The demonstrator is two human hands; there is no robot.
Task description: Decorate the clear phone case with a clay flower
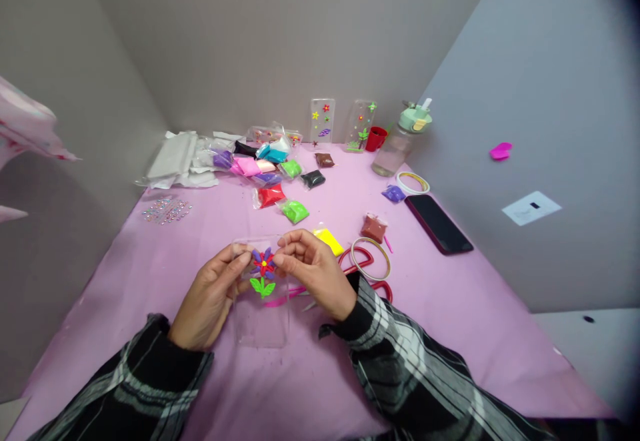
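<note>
On the pink tablecloth [435, 341], front centre: 1 clear phone case [261, 324], lying flat between the forearms and carrying 1 clay flower [263, 264] with purple petals, a red centre and green leaves [263, 287]. The left hand [210, 297] and right hand [315, 273] are curling in from either side, fingertips closing at the flower; whether they are grasping the flower or the case beneath it cannot be told. This 2-sided pinch appears to be steadying the piece. Just right of the hands: 1 yellow clay packet [329, 241], red-handled scissors [383, 289] and 1 bangle [353, 254], seemingly lying within easy reach. Farther back: clay packets [247, 166], plus 2 decorated cases [323, 121] standing against the wall, apparently serving as samples, beside 1 red cup [376, 138] and 1 water bottle [393, 151].
</note>
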